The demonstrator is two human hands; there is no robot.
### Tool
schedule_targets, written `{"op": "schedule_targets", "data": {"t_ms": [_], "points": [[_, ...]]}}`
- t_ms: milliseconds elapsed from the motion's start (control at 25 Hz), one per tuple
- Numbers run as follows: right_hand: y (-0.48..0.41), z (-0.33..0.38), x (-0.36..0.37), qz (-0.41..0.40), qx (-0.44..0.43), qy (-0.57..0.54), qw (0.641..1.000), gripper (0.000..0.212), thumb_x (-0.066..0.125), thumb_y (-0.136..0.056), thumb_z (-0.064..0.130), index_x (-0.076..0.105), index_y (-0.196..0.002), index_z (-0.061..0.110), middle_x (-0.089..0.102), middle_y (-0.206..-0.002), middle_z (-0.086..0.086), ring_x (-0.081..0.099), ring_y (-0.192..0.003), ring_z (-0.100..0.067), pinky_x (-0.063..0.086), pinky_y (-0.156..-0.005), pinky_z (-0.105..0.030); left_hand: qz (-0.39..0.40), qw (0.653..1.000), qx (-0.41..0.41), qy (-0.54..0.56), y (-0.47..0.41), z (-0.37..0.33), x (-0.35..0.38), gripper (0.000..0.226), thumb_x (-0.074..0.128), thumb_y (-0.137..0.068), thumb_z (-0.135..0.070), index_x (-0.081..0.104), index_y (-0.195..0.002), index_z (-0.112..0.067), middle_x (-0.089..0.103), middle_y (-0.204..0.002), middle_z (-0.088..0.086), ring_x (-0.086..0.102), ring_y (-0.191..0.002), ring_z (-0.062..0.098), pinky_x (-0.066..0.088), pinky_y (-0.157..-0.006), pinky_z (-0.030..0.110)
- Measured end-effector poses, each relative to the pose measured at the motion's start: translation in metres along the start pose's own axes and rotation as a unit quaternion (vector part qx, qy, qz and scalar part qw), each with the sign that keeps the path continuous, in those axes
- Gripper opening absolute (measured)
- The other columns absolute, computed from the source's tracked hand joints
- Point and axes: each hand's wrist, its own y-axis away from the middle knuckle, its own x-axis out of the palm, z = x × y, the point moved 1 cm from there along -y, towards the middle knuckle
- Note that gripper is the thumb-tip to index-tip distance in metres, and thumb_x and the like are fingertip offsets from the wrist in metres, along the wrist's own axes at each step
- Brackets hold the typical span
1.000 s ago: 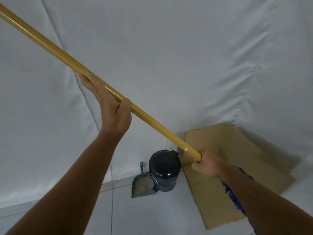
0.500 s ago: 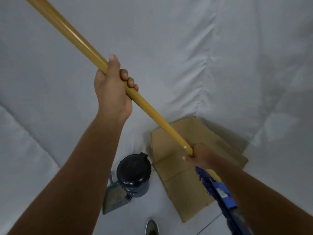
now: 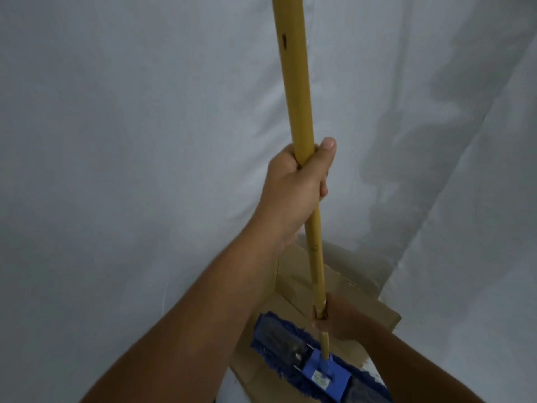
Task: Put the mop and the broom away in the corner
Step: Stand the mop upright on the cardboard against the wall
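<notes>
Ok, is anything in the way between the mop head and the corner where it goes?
Yes. The flattened cardboard box lies on the floor right in the corner, under and behind the mop head. Left hand and right hand both grip the handle.

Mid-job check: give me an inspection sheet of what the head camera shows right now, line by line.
Surface: flattened cardboard lies on the floor at the foot of the drapes; little bare floor shows.
Job's things: mop handle stands near upright; blue mop head is low over the cardboard, contact unclear. Broom: nothing seen.
Clutter: nothing seen.
Hands: left hand is closed on the handle at mid-height; right hand is closed on it low, just above the head.
Cables: nothing seen.
Surroundings: white cloth drapes hang behind, with a fold on the right.
</notes>
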Motion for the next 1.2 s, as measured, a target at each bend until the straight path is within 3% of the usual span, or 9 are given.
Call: {"op": "schedule_targets", "data": {"t_ms": [160,480,600,720,800,920,960,1080,1200], "points": [[-0.045,-0.008,-0.009,0.0,0.045,-0.018,0.999,0.011,0.048,-0.087,0.009,0.047,-0.078,0.015,0.047,-0.07,0.004,0.041,-0.061,-0.007,0.037,-0.062,-0.021,0.009,0.999,-0.029,-0.028,-0.049,0.039,0.002,0.026,0.055,-0.093,-0.034,0.051,-0.074,-0.017,0.047,-0.058,-0.002,0.047,-0.058,0.012,0.046,-0.067,0.032],[-0.097,-0.04,-0.008,-0.054,0.151,-0.091,0.983,0.014,0.046,-0.089,0.005,0.05,-0.088,0.018,0.053,-0.075,0.001,0.051,-0.07,-0.016,0.042,-0.064,-0.027,0.061,0.997,-0.053,-0.02,-0.111,0.103,0.019,0.021,0.053,-0.094,-0.029,0.049,-0.084,-0.01,0.041,-0.067,0.011,0.039,-0.063,0.023,0.04,-0.06,0.031],[-0.116,-0.048,-0.014,-0.079,0.171,-0.121,0.975,0.02,0.044,-0.09,0.004,0.045,-0.081,0.023,0.05,-0.072,0.0,0.049,-0.067,-0.016,0.042,-0.061,-0.027,0.088,0.993,-0.059,-0.042,-0.127,0.127,0.028,0.021,0.051,-0.095,-0.03,0.049,-0.086,-0.011,0.045,-0.067,0.007,0.045,-0.066,0.02,0.045,-0.061,0.02],[-0.137,-0.051,-0.023,-0.119,0.167,-0.142,0.968,0.016,0.046,-0.089,0.004,0.057,-0.098,0.011,0.062,-0.09,-0.011,0.06,-0.083,-0.026,0.044,-0.072,-0.032,0.114,0.989,-0.06,-0.075,-0.138,0.156,0.037,0.02,0.051,-0.095,-0.029,0.049,-0.089,-0.01,0.048,-0.071,0.01,0.047,-0.066,0.019,0.045,-0.057,0.014],[-0.152,-0.051,-0.033,-0.13,0.157,-0.139,0.969,0.024,0.054,-0.089,0.006,0.057,-0.113,0.001,0.065,-0.103,-0.017,0.061,-0.098,-0.032,0.042,-0.076,-0.03,0.11,0.988,-0.059,-0.091,-0.148,0.176,0.04,0.019,0.053,-0.094,-0.029,0.05,-0.089,-0.011,0.05,-0.075,0.011,0.049,-0.067,0.02,0.047,-0.063,0.025],[-0.176,-0.057,-0.041,-0.125,0.181,-0.139,0.966,0.01,0.052,-0.087,0.003,0.052,-0.079,0.007,0.058,-0.075,-0.008,0.056,-0.072,-0.023,0.042,-0.067,-0.032,0.121,0.98,-0.072,-0.142,-0.161,0.206,0.042,0.017,0.053,-0.094,-0.031,0.048,-0.084,-0.019,0.052,-0.075,0.01,0.054,-0.069,0.022,0.048,-0.064,0.031],[-0.184,-0.062,-0.041,-0.145,0.189,-0.142,0.961,0.026,0.049,-0.087,0.002,0.042,-0.065,0.012,0.049,-0.064,-0.003,0.048,-0.06,-0.018,0.038,-0.06,-0.031,0.132,0.974,-0.086,-0.166,-0.163,0.217,0.043,0.018,0.053,-0.094,-0.033,0.047,-0.085,-0.019,0.053,-0.075,0.01,0.055,-0.07,0.022,0.049,-0.065,0.031],[-0.196,-0.071,-0.043,-0.173,0.196,-0.147,0.954,0.037,0.047,-0.089,0.001,0.033,-0.061,0.021,0.042,-0.058,0.0,0.039,-0.052,-0.013,0.033,-0.052,-0.028,0.134,0.966,-0.111,-0.191,-0.178,0.24,0.048,0.018,0.052,-0.094,-0.036,0.046,-0.088,-0.02,0.056,-0.078,0.008,0.06,-0.074,0.022,0.049,-0.065,0.03],[-0.211,-0.076,-0.058,-0.165,0.172,-0.15,0.96,0.042,0.047,-0.089,-0.002,0.031,-0.062,0.025,0.041,-0.06,0.002,0.039,-0.053,-0.01,0.03,-0.048,-0.024,0.101,0.971,-0.098,-0.195,-0.202,0.246,0.058,0.018,0.049,-0.095,-0.035,0.043,-0.086,-0.021,0.049,-0.067,-0.002,0.05,-0.055,0.008,0.043,-0.052,0.02]]}}
